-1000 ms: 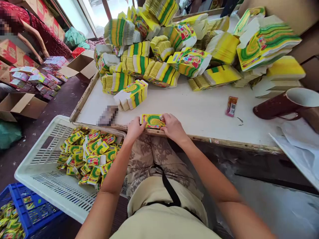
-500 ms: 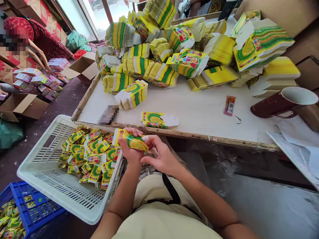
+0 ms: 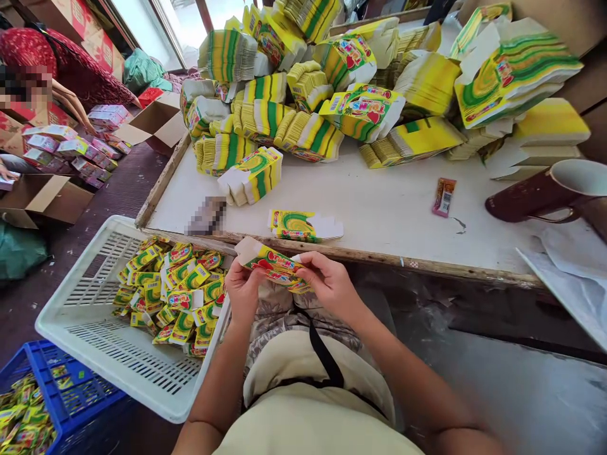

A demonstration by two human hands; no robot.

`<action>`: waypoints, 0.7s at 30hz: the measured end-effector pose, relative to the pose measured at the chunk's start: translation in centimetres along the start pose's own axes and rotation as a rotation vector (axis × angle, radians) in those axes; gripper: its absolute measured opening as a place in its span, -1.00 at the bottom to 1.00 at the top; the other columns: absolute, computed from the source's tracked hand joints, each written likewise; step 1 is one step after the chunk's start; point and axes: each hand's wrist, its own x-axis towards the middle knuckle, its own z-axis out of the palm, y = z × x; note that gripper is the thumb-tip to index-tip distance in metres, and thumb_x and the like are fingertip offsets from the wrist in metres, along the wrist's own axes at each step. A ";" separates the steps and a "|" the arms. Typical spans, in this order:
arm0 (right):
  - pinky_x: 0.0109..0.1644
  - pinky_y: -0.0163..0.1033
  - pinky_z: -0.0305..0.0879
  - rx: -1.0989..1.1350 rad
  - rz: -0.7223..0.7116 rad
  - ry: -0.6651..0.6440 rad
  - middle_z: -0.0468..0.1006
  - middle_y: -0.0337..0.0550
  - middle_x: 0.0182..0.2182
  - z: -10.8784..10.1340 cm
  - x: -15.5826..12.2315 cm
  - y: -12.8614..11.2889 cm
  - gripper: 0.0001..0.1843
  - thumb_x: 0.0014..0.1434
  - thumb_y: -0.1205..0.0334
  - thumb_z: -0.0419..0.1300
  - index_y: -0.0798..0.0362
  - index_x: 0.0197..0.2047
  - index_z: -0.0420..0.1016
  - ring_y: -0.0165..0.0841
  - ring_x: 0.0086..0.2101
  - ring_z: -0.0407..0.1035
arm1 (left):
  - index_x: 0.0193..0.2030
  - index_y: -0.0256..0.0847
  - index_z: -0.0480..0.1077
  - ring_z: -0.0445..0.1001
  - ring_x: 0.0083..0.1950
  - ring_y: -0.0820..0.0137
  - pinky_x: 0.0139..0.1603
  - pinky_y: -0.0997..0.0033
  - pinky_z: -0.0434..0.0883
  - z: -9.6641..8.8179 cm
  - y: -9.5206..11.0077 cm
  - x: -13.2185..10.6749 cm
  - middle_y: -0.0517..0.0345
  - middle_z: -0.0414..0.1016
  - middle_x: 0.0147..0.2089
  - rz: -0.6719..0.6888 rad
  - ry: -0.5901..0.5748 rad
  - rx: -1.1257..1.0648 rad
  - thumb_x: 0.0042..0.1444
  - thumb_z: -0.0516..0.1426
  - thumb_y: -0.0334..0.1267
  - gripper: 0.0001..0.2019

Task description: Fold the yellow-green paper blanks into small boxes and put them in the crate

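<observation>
Both hands grip one small yellow and green carton (image 3: 272,262) above my lap, just in front of the table's edge. My left hand (image 3: 243,287) holds its left end from below. My right hand (image 3: 327,281) pinches its right end with closed fingers. A short stack of flat cartons (image 3: 301,225) lies on the white table (image 3: 389,202) just beyond my hands. To my left a white slatted crate (image 3: 109,347) holds several folded cartons (image 3: 175,291) of the same print.
Large bundles of flat yellow cartons (image 3: 332,95) crowd the table's far side. A maroon mug (image 3: 545,193) and a small wrapper (image 3: 443,196) lie at right. A blue crate (image 3: 47,404) sits lower left. Another person (image 3: 61,63) works among pink boxes and cardboard boxes far left.
One second ago both hands rested on the flat stack at the table edge. They lifted one carton off it, drew it toward my lap, and have turned it in the hands.
</observation>
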 end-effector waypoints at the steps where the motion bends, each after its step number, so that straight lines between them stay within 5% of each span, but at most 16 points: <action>1: -0.26 -0.27 0.40 0.057 0.042 0.000 0.59 -0.21 -0.34 0.4 0.0 0.2 -0.86 0.30 0.18 0.13 0.01 -0.16 0.48 -0.35 -0.36 0.46 | -0.24 -0.10 0.55 0.55 -0.33 0.47 -0.22 0.48 0.51 0.2 -0.1 -0.1 0.27 0.62 -0.32 -0.018 0.007 -0.008 -0.13 0.43 -0.05 -0.67; 5: -0.32 -0.26 0.39 0.084 0.098 0.030 0.57 -0.22 -0.39 1.1 0.2 1.3 -0.85 0.30 0.15 0.13 0.02 -0.22 0.47 -0.35 -0.41 0.43 | -0.25 -0.13 0.53 0.57 -0.31 0.43 -0.19 0.42 0.53 1.0 -0.4 -0.3 0.21 0.62 -0.28 -0.049 0.028 0.040 -0.06 0.39 -0.03 -0.70; 7: -0.25 -0.21 0.41 -0.075 0.016 0.094 0.60 -0.17 -0.35 0.5 0.5 1.5 -0.85 0.30 0.18 0.13 0.00 -0.21 0.51 -0.30 -0.35 0.45 | -0.08 -0.10 0.51 0.60 -0.17 0.36 -0.07 0.34 0.53 0.9 0.3 -0.1 0.13 0.62 -0.15 -0.013 -0.008 0.122 0.03 0.35 -0.02 -0.65; 10: -0.03 -0.04 0.40 -0.391 -0.157 0.149 0.64 -0.11 -0.27 -1.1 0.8 1.3 -0.79 0.34 0.23 0.10 -0.07 -0.20 0.59 -0.22 -0.21 0.46 | 0.30 -0.02 0.25 0.40 0.29 0.17 0.27 0.15 0.37 0.3 2.6 0.3 -0.07 0.39 0.27 0.215 -0.059 0.360 0.03 0.34 0.02 -0.30; 12: 0.18 0.08 0.29 -0.526 -0.280 0.068 0.65 -0.17 -0.27 -1.7 0.8 0.9 -0.74 0.35 0.26 0.10 -0.16 -0.23 0.62 -0.22 -0.16 0.46 | 0.39 -0.05 0.12 0.15 0.46 0.04 0.41 0.02 0.18 -0.1 4.2 0.5 -0.14 0.18 0.42 0.339 -0.172 0.592 -0.11 0.41 0.04 -0.06; 14: 0.37 0.15 0.07 -0.541 -0.387 -0.063 0.65 -0.26 -0.27 -1.8 0.6 0.5 -0.71 0.36 0.28 0.10 -0.25 -0.23 0.62 -0.26 -0.10 0.47 | 0.36 -0.09 0.16 0.20 0.42 -0.04 0.38 -0.03 0.20 -0.2 5.2 0.8 -0.15 0.25 0.37 0.293 -0.413 0.791 -0.20 0.44 0.00 -0.03; 16: 0.46 0.19 -0.11 -0.491 -0.433 -0.112 0.64 -0.28 -0.17 -1.3 0.3 0.5 -0.75 0.35 0.24 0.12 -0.29 -0.15 0.60 -0.24 0.05 0.43 | 0.26 -0.10 0.27 0.45 0.21 0.03 0.19 0.08 0.40 0.1 5.2 0.8 -0.07 0.46 0.19 0.142 -0.616 0.876 -0.12 0.41 -0.06 -0.21; 18: 0.47 0.25 -0.17 -0.408 -0.383 0.023 0.55 -0.18 0.07 -0.7 0.1 0.8 -0.74 0.30 0.12 0.19 -0.25 0.05 0.51 -0.13 0.24 0.27 | 0.15 -0.11 0.32 0.56 -0.03 0.17 -0.03 0.23 0.49 0.5 4.5 0.6 0.06 0.56 -0.01 0.039 -0.655 0.902 -0.04 0.34 -0.12 -0.41; 21: 0.40 0.21 0.06 -0.110 -0.163 0.274 0.26 0.04 0.33 0.3 0.1 1.7 -0.31 0.24 -0.10 0.21 -0.11 0.36 0.16 -0.06 0.35 0.09 | 0.15 -0.13 0.26 0.57 -0.16 0.23 -0.15 0.29 0.49 1.1 3.2 -0.2 0.12 0.56 -0.12 0.060 -0.587 0.913 -0.03 0.31 -0.17 -0.41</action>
